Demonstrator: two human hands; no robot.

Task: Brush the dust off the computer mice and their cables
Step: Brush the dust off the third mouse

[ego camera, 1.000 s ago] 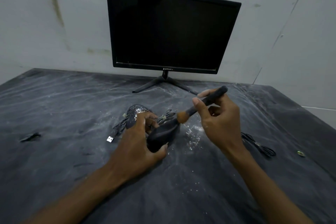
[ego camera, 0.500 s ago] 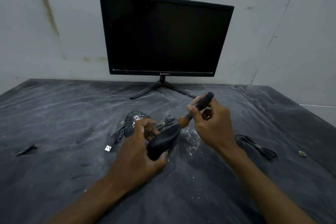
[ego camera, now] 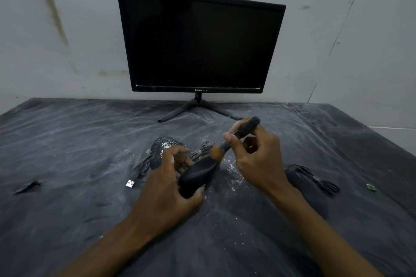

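My left hand (ego camera: 167, 186) grips a black computer mouse (ego camera: 198, 174) lifted a little above the dark table, thumb on its near side. My right hand (ego camera: 254, 155) holds a black-handled brush (ego camera: 242, 134); its brown bristles (ego camera: 216, 152) touch the far end of that mouse. Behind my left hand lies a second black mouse (ego camera: 165, 144) speckled with white dust, its bundled cable (ego camera: 144, 162) ending in a silver USB plug (ego camera: 130, 184). A third mouse (ego camera: 299, 181) with its coiled cable (ego camera: 319, 181) lies to the right of my right wrist.
A black monitor (ego camera: 200, 42) stands on a tripod foot at the back against the wall. White dust (ego camera: 234, 175) is scattered on the table (ego camera: 67, 137) under my hands. A small dark scrap (ego camera: 27, 186) lies far left, a small green thing (ego camera: 371, 186) far right.
The brush bristles have stroked along the far end of the held mouse. Both hands stay close together; the view has shifted slightly, with the monitor lower in frame.
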